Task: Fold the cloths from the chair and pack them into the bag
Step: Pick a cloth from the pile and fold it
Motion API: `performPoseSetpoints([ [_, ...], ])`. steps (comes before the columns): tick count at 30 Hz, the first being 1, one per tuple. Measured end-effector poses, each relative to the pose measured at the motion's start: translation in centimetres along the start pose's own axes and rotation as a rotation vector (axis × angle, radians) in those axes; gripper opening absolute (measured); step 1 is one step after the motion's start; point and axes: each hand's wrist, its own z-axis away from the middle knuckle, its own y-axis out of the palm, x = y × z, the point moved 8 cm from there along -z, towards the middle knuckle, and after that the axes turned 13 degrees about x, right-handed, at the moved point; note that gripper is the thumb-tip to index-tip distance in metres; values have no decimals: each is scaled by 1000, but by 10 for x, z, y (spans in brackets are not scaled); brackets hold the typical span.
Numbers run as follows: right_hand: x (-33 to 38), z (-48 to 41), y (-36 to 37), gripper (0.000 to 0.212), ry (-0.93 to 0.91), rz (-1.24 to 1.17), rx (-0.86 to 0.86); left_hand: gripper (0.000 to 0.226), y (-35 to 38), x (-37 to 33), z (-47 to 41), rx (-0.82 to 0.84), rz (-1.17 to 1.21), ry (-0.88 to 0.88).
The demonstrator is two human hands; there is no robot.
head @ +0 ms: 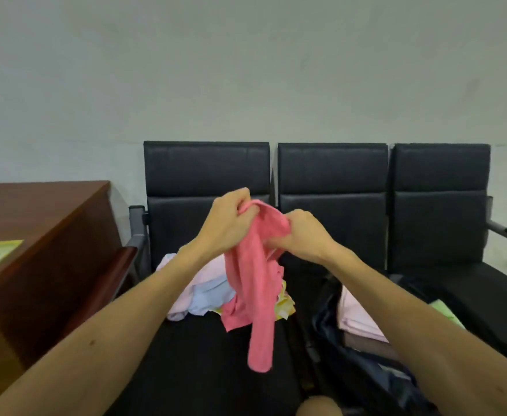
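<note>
Your left hand [231, 220] and right hand [303, 235] both grip the top of the pink cloth [258, 283], fingers curled into the fabric. The two hands are close together, the left a little higher. The cloth is bunched into a long strip, not spread flat. Its long axis runs straight down from your hands, and its narrow free end points down and toward you, below both wrists. A second flap of it trails off below your left hand. Whether that flap rests on the seat you cannot tell. Under your left wrist the pile of cloths [198, 289] lies loose on the seat of the chair [207, 175], pale pink and light blue, with a yellow-patterned piece just behind the hanging strip. Below your right forearm the dark bag [330, 322] sits open on the next seat, with a folded pale pink cloth [357, 316] inside it. A green cloth [444, 310] shows just beyond that forearm. Left of your left arm a red-brown armrest [120, 265] edges the seat, and the wooden desk [36, 220] stands just past it. The dark seat below the strip's free end is bare.
</note>
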Motion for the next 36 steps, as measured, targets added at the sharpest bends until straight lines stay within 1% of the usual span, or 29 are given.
performPoseSetpoints([
  [1,9,7,-10,42,-16,-23,-31,45,-13,-19,-1,-35,5,27],
  [2,19,16,-20,36,-49,-110,-52,45,-28,-40,0,-68,15,50],
  [4,33,30,-32,12,-111,-418,-73,43,-51,-74,3,-111,52,94],
  [5,39,35,-36,10,-128,-598,-86,41,-59,-87,5,-122,76,115],
  [7,51,49,-46,19,-157,-944,-121,41,-73,-111,12,-135,127,147],
  [8,59,56,-52,20,-177,-1068,-134,42,-77,-118,15,-136,165,151],
  [10,76,70,-69,18,-203,-1185,-171,43,-82,-127,23,-123,249,120],
  [12,94,84,-87,16,-184,-1107,-196,42,-83,-131,31,-72,294,50],
  [13,104,90,-95,16,-195,-1013,-204,37,-84,-134,37,-30,315,24],
  [15,124,99,-107,20,-247,-778,-216,21,-81,-143,46,87,378,8],
  [16,133,103,-108,21,-263,-659,-215,29,-77,-148,50,150,413,12],
  [18,148,111,-104,22,-296,-514,-181,55,-73,-159,57,230,423,38],
  [19,152,113,-99,20,-311,-496,-151,61,-71,-164,61,242,404,54],
  [21,157,116,-97,16,-321,-445,-141,63,-71,-170,68,225,341,91],
  [24,158,119,-94,17,-315,-316,-163,48,-72,-167,77,171,265,128],
  [27,156,119,-85,29,-314,-201,-145,39,-68,-165,85,204,135,179],
  [29,150,120,-75,36,-311,-191,-105,30,-69,-160,93,227,53,162],
  [30,146,121,-68,39,-312,-234,-66,22,-71,-156,96,228,25,144],
  [32,132,125,-43,40,-325,-418,57,8,-73,-147,108,205,-1,116],
  [34,113,129,-12,27,-342,-631,178,12,-73,-140,123,152,12,123],
  [35,102,130,3,21,-339,-659,230,16,-72,-139,129,121,25,137],
  [36,89,132,25,20,-307,-642,283,20,-68,-134,138,93,50,135],
])
